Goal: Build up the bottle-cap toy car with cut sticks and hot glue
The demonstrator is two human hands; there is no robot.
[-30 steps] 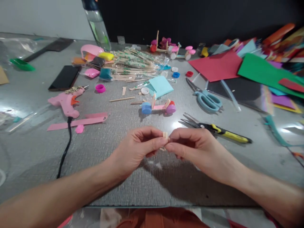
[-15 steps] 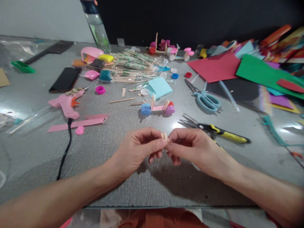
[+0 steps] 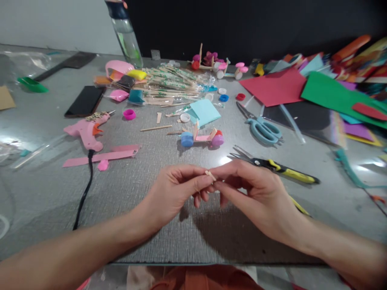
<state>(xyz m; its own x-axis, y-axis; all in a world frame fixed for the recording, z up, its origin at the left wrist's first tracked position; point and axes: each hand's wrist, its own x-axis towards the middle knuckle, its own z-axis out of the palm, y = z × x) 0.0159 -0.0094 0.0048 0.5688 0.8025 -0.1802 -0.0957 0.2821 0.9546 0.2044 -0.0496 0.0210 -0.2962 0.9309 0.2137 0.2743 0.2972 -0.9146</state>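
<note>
Since the small wooden pieces (image 3: pixel 210 175) are so slight, they could easily slip or spring away if the pinch slackens or the fingertips press unevenly. They sit above the tabletop (image 3: pixel 145 249), between the two hands, with only pale ends showing; how they lie against each other is hidden. The left hand (image 3: pixel 175 187) has its thumb and forefinger closed on them, no gap visible, and the right hand (image 3: pixel 261 195) pinches at their other end, tips drawn together. Twisting from both sides at once might split such thin wood or skew it. Just beyond stands a toy car (image 3: pixel 203 138), which a forward jerk of the knuckles could knock. The yellow-and-black snips (image 3: pixel 290 172) lie partly beneath the right hand, so lowering it carelessly could shift them. Farther left, the glue gun's cord (image 3: pixel 92 171) runs down to the left forearm (image 3: pixel 99 237); a snag there could drag the glue gun (image 3: pixel 85 131).
</note>
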